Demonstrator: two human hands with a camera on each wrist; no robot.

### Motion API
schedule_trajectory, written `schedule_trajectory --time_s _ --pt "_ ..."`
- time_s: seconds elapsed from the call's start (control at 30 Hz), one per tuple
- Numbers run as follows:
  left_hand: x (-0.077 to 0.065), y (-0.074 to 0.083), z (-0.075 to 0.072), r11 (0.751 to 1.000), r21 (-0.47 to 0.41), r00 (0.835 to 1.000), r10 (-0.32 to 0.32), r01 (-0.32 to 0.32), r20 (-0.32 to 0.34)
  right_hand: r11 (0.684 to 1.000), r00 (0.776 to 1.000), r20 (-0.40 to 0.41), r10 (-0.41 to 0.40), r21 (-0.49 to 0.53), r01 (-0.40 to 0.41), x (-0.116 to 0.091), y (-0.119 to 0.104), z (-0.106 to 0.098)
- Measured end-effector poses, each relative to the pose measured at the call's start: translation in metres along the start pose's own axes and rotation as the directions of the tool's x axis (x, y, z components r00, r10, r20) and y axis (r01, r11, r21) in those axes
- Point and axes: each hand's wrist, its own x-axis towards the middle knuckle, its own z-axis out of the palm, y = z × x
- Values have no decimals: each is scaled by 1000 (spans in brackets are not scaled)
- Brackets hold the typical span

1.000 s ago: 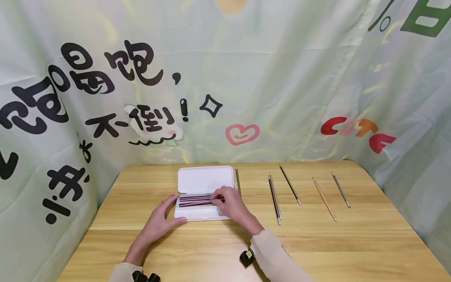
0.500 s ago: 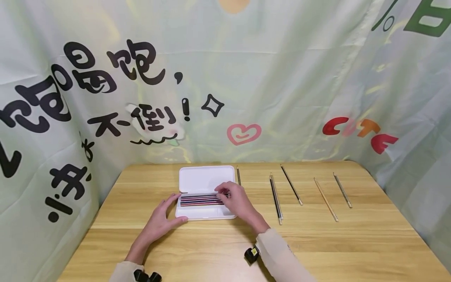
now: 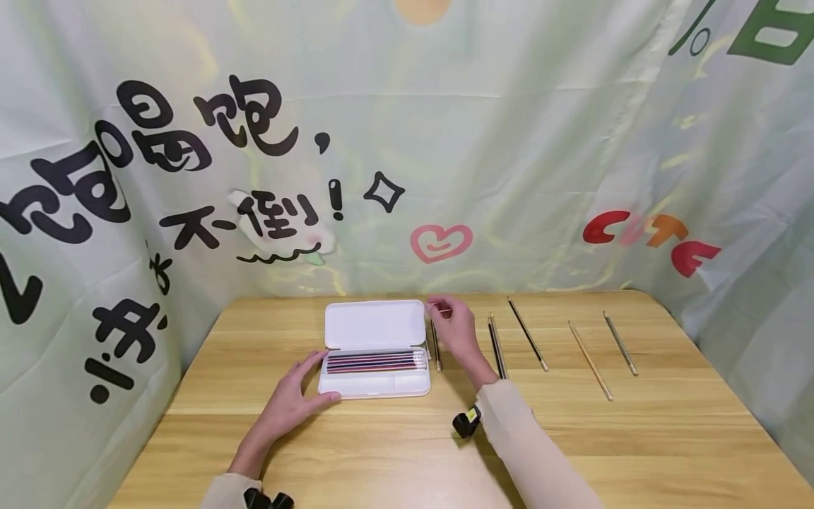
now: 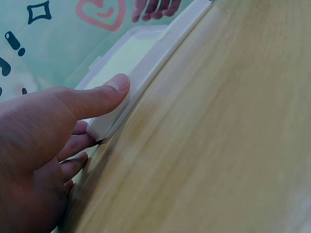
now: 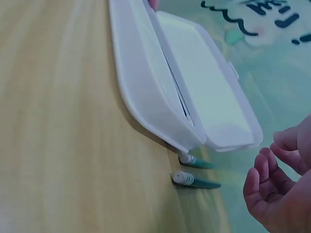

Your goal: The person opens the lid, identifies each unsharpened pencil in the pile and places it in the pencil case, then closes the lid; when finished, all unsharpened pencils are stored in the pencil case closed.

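Note:
A white pencil case (image 3: 375,385) lies with its lid (image 3: 375,324) folded back. Several dark and reddish striped pencils (image 3: 369,362) lie side by side in its rear compartment. My left hand (image 3: 289,396) grips the case's left end, thumb on the front edge and fingers around toward the back corner. Just past the case's right end, my right hand (image 3: 454,331) is over the far part of a dark pencil (image 3: 436,350), fingers loosely bent. In the right wrist view nothing shows between those fingers, and two pencil ends, one on a nearer pencil (image 5: 194,179), lie below the case's corner.
To the right on the wooden table (image 3: 394,452) lie a pair of pencils (image 3: 496,346), a black pencil (image 3: 526,332), a natural-wood pencil (image 3: 590,360) and a grey pencil (image 3: 620,343). A printed curtain (image 3: 521,170) stands behind the table.
My right hand has left the pencils inside the case and moved right and back, beyond the case's right end. The pencils inside now lie straighter. The left hand stays at the case.

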Motion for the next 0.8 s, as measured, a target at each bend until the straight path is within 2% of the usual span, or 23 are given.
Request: schedule_trajectory --time_s 0.13,0.27,0.6,0.8 --pt "-1 -2 1 1000 -4 1000 -25 25 5 991 994 43 105 75 -108 6 6 5" --pt "-1 -3 2 1000 -7 1000 -26 26 6 969 984 89 152 183 -166 10 9 9" --pt "-1 1 3 1000 -1 1000 -27 27 0 919 965 176 195 311 -243 6 6 1" --pt "1 2 0 999 -10 999 -39 40 1 911 951 264 162 331 -247 -5 -3 -11"
